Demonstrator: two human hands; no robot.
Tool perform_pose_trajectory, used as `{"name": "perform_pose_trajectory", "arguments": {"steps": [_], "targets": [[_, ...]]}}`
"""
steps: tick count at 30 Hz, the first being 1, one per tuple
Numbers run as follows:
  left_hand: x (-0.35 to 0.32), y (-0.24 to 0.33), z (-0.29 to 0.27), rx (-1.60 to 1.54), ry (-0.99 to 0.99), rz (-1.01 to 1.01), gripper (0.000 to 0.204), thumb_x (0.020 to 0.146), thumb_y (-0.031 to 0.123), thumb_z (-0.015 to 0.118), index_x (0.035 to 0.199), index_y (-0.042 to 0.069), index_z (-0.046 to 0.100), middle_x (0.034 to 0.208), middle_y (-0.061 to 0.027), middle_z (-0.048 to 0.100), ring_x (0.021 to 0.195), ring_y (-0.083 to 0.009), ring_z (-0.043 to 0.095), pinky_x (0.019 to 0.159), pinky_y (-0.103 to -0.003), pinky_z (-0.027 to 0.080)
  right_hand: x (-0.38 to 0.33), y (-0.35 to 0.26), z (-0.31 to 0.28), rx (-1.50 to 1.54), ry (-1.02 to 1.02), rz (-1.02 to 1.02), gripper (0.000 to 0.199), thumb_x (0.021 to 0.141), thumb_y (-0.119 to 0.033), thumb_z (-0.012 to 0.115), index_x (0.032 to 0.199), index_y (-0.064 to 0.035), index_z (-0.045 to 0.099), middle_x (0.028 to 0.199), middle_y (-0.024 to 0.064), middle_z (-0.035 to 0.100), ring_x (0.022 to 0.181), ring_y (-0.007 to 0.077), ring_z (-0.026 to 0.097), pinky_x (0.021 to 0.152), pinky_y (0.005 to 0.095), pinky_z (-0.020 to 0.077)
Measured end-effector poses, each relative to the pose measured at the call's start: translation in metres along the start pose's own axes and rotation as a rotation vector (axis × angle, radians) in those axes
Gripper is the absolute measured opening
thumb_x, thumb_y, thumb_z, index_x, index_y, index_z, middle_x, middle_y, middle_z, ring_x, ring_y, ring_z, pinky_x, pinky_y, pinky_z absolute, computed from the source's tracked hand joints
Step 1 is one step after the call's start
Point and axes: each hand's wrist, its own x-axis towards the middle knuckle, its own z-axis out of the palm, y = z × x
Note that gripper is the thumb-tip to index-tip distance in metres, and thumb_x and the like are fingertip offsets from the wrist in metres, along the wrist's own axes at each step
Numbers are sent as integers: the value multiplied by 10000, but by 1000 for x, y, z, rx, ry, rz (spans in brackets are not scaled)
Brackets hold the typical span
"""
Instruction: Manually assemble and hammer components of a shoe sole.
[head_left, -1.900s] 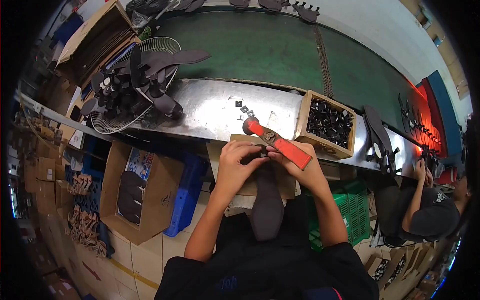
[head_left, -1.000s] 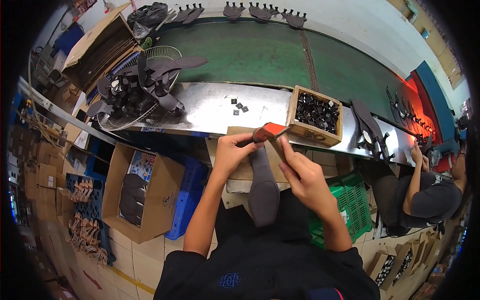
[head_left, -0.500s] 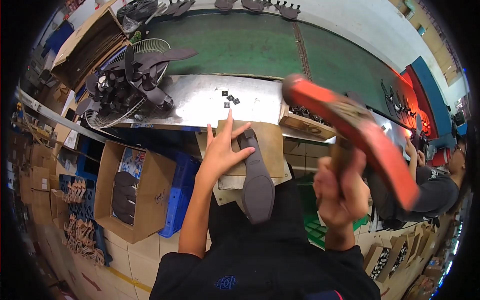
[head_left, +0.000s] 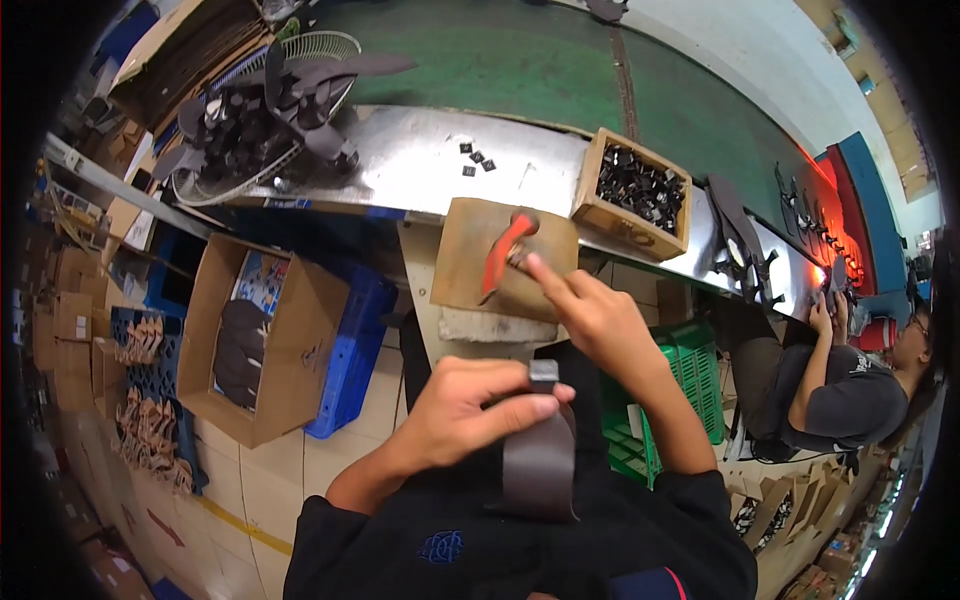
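Observation:
My left hand is closed round a dark brown shoe sole, holding it close to my body. The sole's heel end points up, with a small squarish black heel tip between my fingers and thumb. Over the tan work pad, my right hand grips a hammer by its handle, the index finger stretched along it. The hammer's orange-red head rests on or just above the pad; which, I cannot tell. Most of the handle is hidden by my hand. Several small black square pieces lie on the metal bench.
A wooden box of small black parts stands right of the pad. At the left are a wire basket of heeled soles, a cardboard box and a blue crate. A green crate and a seated co-worker are at the right.
The hammer has come down from in front of my view to the pad. My left hand has lifted the sole off the pad and drawn it toward me, turning it heel up.

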Motion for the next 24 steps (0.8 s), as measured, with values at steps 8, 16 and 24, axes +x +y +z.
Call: {"name": "perform_pose_trajectory", "arguments": {"steps": [8,16,24], "targets": [[-38,17,29,-338,-17,-162,246,967,204,660,1060,-13,730,822,-81,703,759,-91,637,682,-247,481,-3,-31,-45,1159,-113,-225,378,932,-275,680,1156,29,675,1042,146,679,891,288,664,768,392,515],[-55,29,61,-503,-189,-110,335,1033,247,553,1203,-36,614,1024,-122,666,953,-174,636,842,-298,486,-48,-77,-63,1714,-287,-53,503,941,-479,640,1018,18,666,1142,152,545,1012,236,552,901,364,454],[-60,29,91,-507,-418,-124,409,1071,284,447,1277,-65,504,1211,-210,552,1167,-316,536,1015,-378,413,-75,-80,-61,1780,-118,-167,447,955,-452,638,857,-21,709,942,102,662,886,237,550,730,352,419]]}}
